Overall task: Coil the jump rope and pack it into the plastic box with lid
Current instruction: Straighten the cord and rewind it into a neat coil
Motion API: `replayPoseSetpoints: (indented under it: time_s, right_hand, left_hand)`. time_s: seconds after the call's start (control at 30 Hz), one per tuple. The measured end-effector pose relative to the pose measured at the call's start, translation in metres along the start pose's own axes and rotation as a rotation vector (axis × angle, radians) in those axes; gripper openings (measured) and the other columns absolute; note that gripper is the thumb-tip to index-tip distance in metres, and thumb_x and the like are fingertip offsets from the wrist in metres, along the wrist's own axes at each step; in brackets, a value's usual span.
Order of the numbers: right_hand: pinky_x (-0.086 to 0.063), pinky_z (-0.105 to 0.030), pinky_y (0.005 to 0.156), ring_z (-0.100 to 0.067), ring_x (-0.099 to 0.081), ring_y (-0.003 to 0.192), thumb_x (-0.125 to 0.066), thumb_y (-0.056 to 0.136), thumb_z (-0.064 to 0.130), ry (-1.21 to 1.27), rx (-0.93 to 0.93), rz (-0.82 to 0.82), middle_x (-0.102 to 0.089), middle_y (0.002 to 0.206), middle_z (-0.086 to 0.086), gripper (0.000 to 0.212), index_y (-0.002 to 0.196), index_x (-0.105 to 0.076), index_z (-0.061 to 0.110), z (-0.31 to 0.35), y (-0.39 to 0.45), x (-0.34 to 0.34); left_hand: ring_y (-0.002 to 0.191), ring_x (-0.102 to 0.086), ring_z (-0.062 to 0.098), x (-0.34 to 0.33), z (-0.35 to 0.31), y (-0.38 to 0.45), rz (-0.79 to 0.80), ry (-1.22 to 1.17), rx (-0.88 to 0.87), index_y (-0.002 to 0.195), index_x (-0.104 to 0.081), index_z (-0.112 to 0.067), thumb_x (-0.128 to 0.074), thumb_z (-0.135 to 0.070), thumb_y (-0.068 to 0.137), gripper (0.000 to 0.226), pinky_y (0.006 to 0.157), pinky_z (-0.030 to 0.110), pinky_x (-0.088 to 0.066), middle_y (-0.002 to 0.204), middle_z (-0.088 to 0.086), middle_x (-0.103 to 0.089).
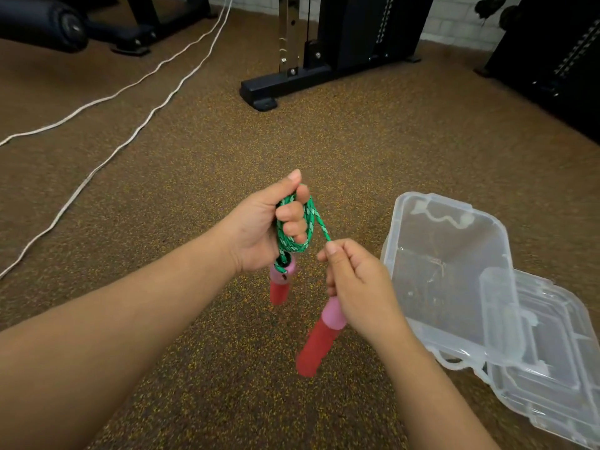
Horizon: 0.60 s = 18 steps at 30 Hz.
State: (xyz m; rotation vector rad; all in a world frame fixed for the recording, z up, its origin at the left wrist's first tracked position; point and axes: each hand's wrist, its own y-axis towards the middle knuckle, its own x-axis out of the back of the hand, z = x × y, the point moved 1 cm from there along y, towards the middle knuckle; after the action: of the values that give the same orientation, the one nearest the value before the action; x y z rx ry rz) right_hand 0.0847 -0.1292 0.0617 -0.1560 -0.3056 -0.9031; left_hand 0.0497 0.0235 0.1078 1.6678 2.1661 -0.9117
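Curling its fingers round the gathered loops, the left hand (pixel 259 228) grips the coil of the green jump rope (pixel 293 228) so the turns cannot spring apart, one red-and-pink handle (pixel 281 282) dangling just beneath it. The right hand (pixel 354 280) pinches the short free stretch of rope near the coil, the second handle (pixel 319 341) hanging below it, probably to keep the tail taut for the last wrap. Both are held above the speckled floor (pixel 194 177); the plastic box (pixel 451 267) lies open just to the right, its lid (pixel 545 352) beside it and overlapping its near corner, ready to receive the bundle.
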Motion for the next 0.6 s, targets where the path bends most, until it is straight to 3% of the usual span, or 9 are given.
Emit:
replayPoseSetpoints:
  time_s: [0.23,0.4,0.6]
  right_hand:
    - [-0.047,-0.037,0.057,-0.010,-0.050,0.055,-0.058,0.091,0.029,-0.043,-0.020,0.020,-0.060,0.064,0.014,0.007,0.087,-0.063,0.033,-0.017,0.000,-0.003]
    - [-0.041,-0.026,0.063,-0.008,-0.052,0.059,-0.059,0.087,0.030,-0.092,-0.050,0.029,-0.057,0.069,0.015,0.013,0.097,-0.062,0.038,-0.029,-0.001,-0.003]
    - [-0.051,-0.036,0.067,-0.013,-0.053,0.065,-0.056,0.089,0.032,-0.159,-0.082,0.040,-0.055,0.079,0.008,0.020,0.108,-0.060,0.034,-0.039,-0.005,-0.008]
  left_hand:
    - [0.043,-0.043,0.004,-0.006,0.006,0.005,-0.074,-0.038,-0.042,0.101,-0.062,-0.012,-0.045,-0.030,0.095,0.025,0.050,0.018,-0.043,0.051,-0.010,-0.050]
    - [0.053,-0.052,0.005,-0.010,0.005,0.006,-0.051,-0.080,-0.053,0.122,-0.053,-0.002,-0.045,-0.010,0.093,0.030,0.056,0.019,-0.050,0.068,-0.006,-0.063]
    - [0.058,-0.055,0.007,-0.013,0.003,0.006,-0.070,0.011,-0.084,0.124,-0.052,-0.001,-0.045,-0.007,0.094,0.031,0.057,0.020,-0.052,0.072,-0.003,-0.065]
